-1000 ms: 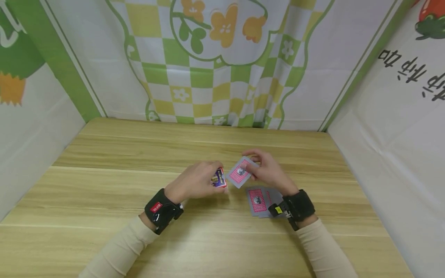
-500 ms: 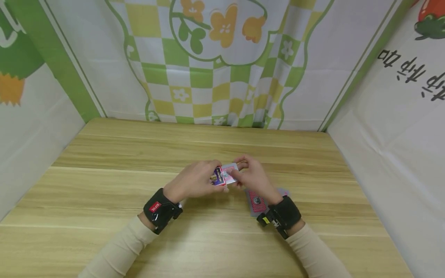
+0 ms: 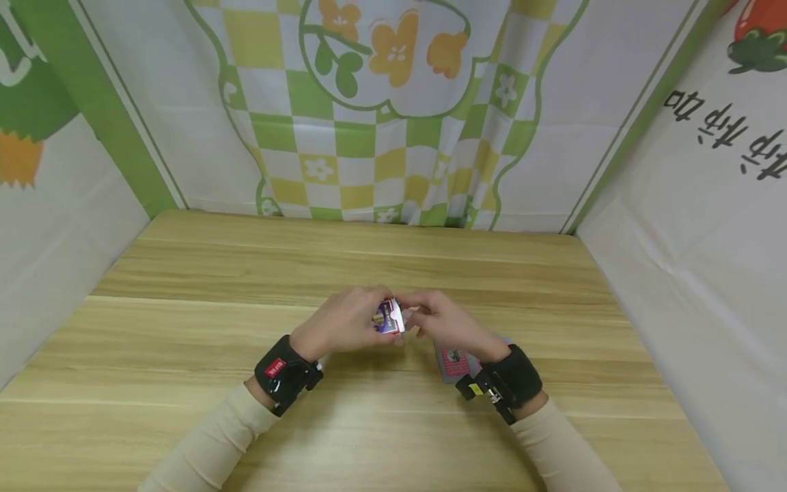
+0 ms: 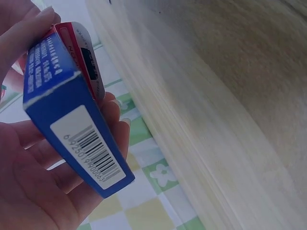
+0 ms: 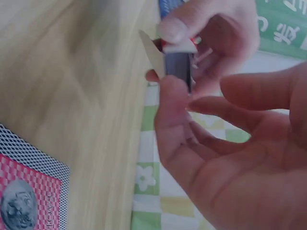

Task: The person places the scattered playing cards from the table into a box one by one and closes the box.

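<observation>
While one left hand [image 3: 344, 320] grips one blue box [image 4: 81, 120], one right hand [image 3: 453, 324], grasping nothing, sits at its open end; cards [image 3: 453, 364] lie near right, count unclear.

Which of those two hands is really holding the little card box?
The left hand: it grips the box by its sides. The right hand only has a finger at the open end.
</observation>
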`<state>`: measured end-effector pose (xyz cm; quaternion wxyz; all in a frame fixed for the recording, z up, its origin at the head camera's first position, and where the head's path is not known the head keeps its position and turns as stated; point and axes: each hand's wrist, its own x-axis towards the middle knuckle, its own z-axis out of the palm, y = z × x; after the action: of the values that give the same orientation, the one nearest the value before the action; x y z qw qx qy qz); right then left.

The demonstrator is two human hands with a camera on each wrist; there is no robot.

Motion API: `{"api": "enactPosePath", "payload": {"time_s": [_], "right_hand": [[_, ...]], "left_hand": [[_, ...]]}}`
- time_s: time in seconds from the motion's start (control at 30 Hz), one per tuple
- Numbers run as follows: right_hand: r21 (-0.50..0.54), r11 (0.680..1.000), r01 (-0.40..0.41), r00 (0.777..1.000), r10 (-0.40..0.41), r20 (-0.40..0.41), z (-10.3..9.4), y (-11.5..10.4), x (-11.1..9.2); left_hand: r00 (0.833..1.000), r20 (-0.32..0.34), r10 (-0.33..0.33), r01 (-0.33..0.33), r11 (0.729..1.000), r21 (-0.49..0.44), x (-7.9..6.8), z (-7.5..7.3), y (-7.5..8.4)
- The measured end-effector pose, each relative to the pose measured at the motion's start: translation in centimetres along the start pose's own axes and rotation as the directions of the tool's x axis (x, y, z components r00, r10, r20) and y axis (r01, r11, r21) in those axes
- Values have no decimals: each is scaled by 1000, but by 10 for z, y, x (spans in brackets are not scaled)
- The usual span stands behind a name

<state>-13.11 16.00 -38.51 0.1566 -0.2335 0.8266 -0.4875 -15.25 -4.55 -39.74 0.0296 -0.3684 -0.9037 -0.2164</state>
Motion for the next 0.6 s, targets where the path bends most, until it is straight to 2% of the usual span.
{"api": "enactPosePath", "payload": {"time_s": [0.13, 0.2, 0.3, 0.4, 0.5, 0.6], "right_hand": [[-28, 1000, -11, 994, 14, 111, -12, 0, -6], [-76, 997, -4, 989, 15, 150, -22, 2, -10], [-204, 979, 10, 987, 23, 157, -39, 10, -15], [-356, 935, 3, 992, 43, 121, -51, 21, -19], [-466, 881, -79, 984, 142, 103, -53, 31, -21], [-533, 832, -153, 965, 242, 101, -50, 37, -21]], "left_hand": [[1000, 6, -9, 8, 1000, 25, 0, -1, 1], [1000, 11, -23, 23, 999, 48, 1, -1, 0], [998, 25, -55, 54, 997, 55, 2, -2, 0], [997, 32, -72, 71, 996, 52, 2, -2, 0], [997, 31, -71, 69, 996, 49, 2, -1, 0], [998, 29, -64, 62, 997, 46, 1, 0, -1]]}}
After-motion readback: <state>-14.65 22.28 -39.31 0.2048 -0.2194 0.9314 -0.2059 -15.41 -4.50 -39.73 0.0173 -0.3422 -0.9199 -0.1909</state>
